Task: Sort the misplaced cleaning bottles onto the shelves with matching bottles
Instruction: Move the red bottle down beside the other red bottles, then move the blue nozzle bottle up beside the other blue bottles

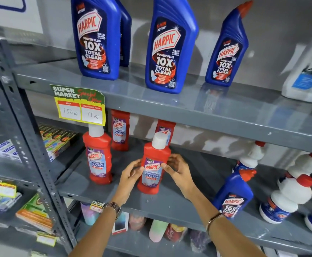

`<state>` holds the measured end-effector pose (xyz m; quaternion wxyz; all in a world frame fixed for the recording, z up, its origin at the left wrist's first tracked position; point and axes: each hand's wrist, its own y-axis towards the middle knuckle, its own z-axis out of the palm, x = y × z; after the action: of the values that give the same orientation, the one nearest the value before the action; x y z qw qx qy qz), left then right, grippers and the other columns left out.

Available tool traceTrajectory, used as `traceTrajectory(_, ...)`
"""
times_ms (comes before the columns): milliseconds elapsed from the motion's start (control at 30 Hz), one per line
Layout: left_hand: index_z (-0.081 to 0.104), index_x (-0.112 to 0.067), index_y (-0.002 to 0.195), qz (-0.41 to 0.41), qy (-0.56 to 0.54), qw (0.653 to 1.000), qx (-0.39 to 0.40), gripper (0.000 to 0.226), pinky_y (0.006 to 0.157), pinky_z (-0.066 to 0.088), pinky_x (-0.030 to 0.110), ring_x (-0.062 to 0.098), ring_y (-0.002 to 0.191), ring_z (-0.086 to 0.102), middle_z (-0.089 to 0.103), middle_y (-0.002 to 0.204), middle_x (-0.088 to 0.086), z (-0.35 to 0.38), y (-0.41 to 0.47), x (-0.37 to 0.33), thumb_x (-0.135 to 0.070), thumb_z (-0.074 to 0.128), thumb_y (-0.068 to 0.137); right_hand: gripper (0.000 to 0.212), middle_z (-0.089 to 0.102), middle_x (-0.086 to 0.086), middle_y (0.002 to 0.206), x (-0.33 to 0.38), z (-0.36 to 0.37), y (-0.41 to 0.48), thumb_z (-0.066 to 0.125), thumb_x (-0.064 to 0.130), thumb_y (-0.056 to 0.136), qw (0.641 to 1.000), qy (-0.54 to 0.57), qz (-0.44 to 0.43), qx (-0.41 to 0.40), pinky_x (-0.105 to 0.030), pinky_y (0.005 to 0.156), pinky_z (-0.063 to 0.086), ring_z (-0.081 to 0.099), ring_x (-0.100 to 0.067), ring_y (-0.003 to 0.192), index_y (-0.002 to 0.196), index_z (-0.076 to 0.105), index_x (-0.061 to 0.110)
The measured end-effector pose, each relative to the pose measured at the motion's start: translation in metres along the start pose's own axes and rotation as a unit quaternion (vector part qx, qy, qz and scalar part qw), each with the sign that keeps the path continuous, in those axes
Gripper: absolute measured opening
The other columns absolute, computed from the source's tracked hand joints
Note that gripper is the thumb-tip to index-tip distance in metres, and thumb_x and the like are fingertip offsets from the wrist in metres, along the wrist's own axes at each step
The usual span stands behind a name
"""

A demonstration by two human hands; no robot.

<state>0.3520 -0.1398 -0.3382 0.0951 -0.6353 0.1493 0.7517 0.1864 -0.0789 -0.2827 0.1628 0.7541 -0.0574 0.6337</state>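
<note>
A red Harpic bathroom cleaner bottle (154,166) with a white cap stands on the middle shelf (170,203). My left hand (131,173) and my right hand (177,168) clasp its two sides. Other red bottles stand beside it (98,156) and behind it (120,129). A blue Harpic bottle (233,196) stands at the right of this same shelf, among white bottles with red caps (290,193). On the top shelf (188,102) stand large blue Harpic bottles (96,37) (168,47) and a smaller one (226,51), with a white bottle (307,71) at the right.
A yellow supermarket price tag (80,106) hangs from the top shelf's edge. A grey rack post (27,130) stands at the left, with boxed goods (58,138) on the neighbouring rack. Pastel bottles and packets (159,230) fill the shelf below.
</note>
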Motion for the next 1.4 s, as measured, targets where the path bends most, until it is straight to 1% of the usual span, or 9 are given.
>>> traceTrajectory(133, 0.051, -0.008, 0.125, 0.045, -0.022, 0.991, -0.125, 0.036, 0.094, 0.048, 0.019, 0.020, 0.119, 0.052, 0.055, 0.130, 0.010, 0.008, -0.014, -0.002, -0.004, 0.054, 0.089, 0.046, 0.060, 0.006, 0.114, -0.002, -0.002, -0.012, 0.067, 0.009, 0.084, 0.998, 0.036, -0.006, -0.055, -0.013, 0.076, 0.054, 0.063, 0.000, 0.099, 0.123, 0.045, 0.019)
traceTrajectory(267, 0.055, -0.014, 0.113, 0.140, 0.002, 0.952, -0.273, 0.033, 0.087, 0.047, 0.014, 0.010, 0.106, 0.058, 0.058, 0.121, 0.012, 0.035, -0.041, 0.001, 0.002, 0.059, 0.085, 0.057, 0.053, 0.000, 0.132, -0.016, -0.017, -0.036, 0.069, 0.023, 0.083, 0.989, -0.039, -0.003, -0.143, -0.031, 0.099, 0.046, 0.052, -0.013, 0.119, 0.133, 0.043, 0.019)
traceTrajectory(500, 0.057, -0.026, 0.114, 0.173, 0.016, 0.978, -0.118, 0.041, 0.089, 0.047, 0.014, 0.004, 0.111, 0.057, 0.057, 0.123, 0.001, 0.123, -0.069, 0.020, 0.002, 0.059, 0.085, 0.042, 0.057, 0.002, 0.129, -0.027, -0.075, -0.089, 0.070, 0.024, 0.082, 0.934, -0.222, -0.133, -0.245, -0.033, 0.089, 0.054, 0.053, -0.011, 0.116, 0.121, 0.054, 0.022)
traceTrajectory(633, 0.052, -0.036, 0.118, 0.119, 0.023, 0.993, -0.008, 0.048, 0.089, 0.042, 0.007, 0.008, 0.123, 0.047, 0.041, 0.137, -0.003, 0.176, -0.068, 0.026, -0.002, 0.060, 0.085, 0.046, 0.055, 0.004, 0.129, -0.030, -0.125, -0.110, 0.069, 0.037, 0.077, 0.899, -0.263, -0.116, -0.331, -0.008, 0.085, 0.039, 0.046, -0.001, 0.115, 0.120, 0.052, 0.032)
traceTrajectory(767, 0.046, -0.032, 0.123, 0.075, 0.038, 0.995, 0.053, 0.047, 0.096, 0.039, 0.017, 0.015, 0.129, 0.042, 0.036, 0.138, -0.004, 0.214, -0.065, 0.037, -0.005, 0.059, 0.087, 0.050, 0.054, -0.003, 0.128, -0.043, -0.174, -0.120, 0.069, 0.031, 0.077, 0.896, -0.256, -0.102, -0.347, -0.029, 0.094, 0.045, 0.047, -0.010, 0.117, 0.124, 0.051, 0.024)
traceTrajectory(1033, 0.040, -0.015, 0.135, 0.052, 0.084, 0.994, 0.051, 0.046, 0.105, 0.041, 0.048, 0.021, 0.123, 0.050, 0.049, 0.137, 0.008, 0.257, -0.065, 0.049, -0.016, 0.053, 0.091, 0.058, 0.044, -0.014, 0.139, -0.052, -0.215, -0.101, 0.065, 0.009, 0.086, 0.976, -0.158, 0.006, -0.149, -0.052, 0.106, 0.041, 0.046, -0.025, 0.127, 0.137, 0.038, 0.007)
traceTrajectory(1133, 0.042, -0.014, 0.133, 0.060, 0.101, 0.993, 0.032, 0.043, 0.103, 0.044, 0.040, 0.019, 0.118, 0.052, 0.053, 0.133, 0.009, 0.259, -0.064, 0.049, -0.015, 0.054, 0.091, 0.052, 0.046, -0.018, 0.138, -0.056, -0.216, -0.098, 0.061, 0.002, 0.087, 0.982, -0.123, 0.019, -0.140, -0.054, 0.105, 0.042, 0.048, -0.029, 0.126, 0.135, 0.040, 0.005)
traceTrajectory(1267, 0.046, -0.008, 0.130, 0.067, 0.103, 0.992, 0.019, 0.043, 0.080, 0.044, 0.002, 0.017, 0.108, 0.054, 0.052, 0.125, 0.007, 0.256, -0.059, 0.048, -0.007, 0.057, 0.089, 0.050, 0.050, -0.017, 0.134, -0.060, -0.219, -0.096, 0.063, 0.002, 0.086, 0.984, -0.104, 0.018, -0.146, -0.052, 0.102, 0.045, 0.052, -0.028, 0.122, 0.132, 0.044, 0.008)
traceTrajectory(1400, 0.048, -0.006, 0.128, 0.066, 0.101, 0.992, 0.020, 0.043, 0.076, 0.044, 0.000, 0.017, 0.104, 0.056, 0.054, 0.122, 0.007, 0.253, -0.058, 0.046, -0.003, 0.059, 0.087, 0.050, 0.052, -0.016, 0.132, -0.059, -0.219, -0.097, 0.064, 0.003, 0.085, 0.983, -0.104, 0.014, -0.148, -0.050, 0.099, 0.049, 0.053, -0.025, 0.120, 0.131, 0.046, 0.009)
